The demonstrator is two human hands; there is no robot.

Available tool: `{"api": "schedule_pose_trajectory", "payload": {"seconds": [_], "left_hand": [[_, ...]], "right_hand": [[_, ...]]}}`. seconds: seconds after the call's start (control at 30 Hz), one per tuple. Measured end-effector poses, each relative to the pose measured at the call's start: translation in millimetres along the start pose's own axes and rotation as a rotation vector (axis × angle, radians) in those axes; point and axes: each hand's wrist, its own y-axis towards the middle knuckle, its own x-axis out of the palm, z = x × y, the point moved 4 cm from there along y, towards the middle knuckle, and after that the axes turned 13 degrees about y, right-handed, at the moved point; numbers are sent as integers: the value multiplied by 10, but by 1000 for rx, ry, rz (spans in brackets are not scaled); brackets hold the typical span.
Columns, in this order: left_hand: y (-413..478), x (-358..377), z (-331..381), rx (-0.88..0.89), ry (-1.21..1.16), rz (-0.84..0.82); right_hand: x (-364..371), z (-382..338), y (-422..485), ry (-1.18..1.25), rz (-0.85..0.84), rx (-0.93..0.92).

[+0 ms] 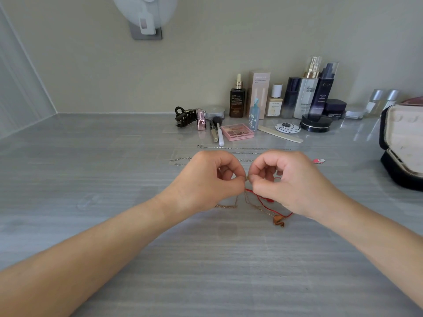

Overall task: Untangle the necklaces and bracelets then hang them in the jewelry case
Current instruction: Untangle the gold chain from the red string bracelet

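Left hand (206,179) & right hand (290,183) both pinch thin gold chain (229,205), snarled w/ red cord (259,198); tugging apart could tighten knot.

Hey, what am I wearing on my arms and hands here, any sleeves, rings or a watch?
Both arms are bare: no sleeve shows on the left forearm or the right forearm up to the picture's edge. The left hand and right hand have no gloves, and no ring, watch or bracelet shows on them or at the wrists.
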Motion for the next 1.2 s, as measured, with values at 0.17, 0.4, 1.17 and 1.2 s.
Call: {"api": "schedule_pose_trajectory", "payload": {"seconds": [0.17, 0.4, 1.17, 1.2], "left_hand": [[-5, -13, 13, -2, 27, -20], [16, -29, -11, -68, -133, -45], [0, -65, 36, 1, 16, 13], [4, -65, 28, -9, -2, 15]], "right_hand": [[18, -1, -6, 87, -24, 72], [27, 85, 26, 249, -24, 176], [33, 72, 20, 224, 37, 124], [34, 71, 20, 204, 26, 127]]}}
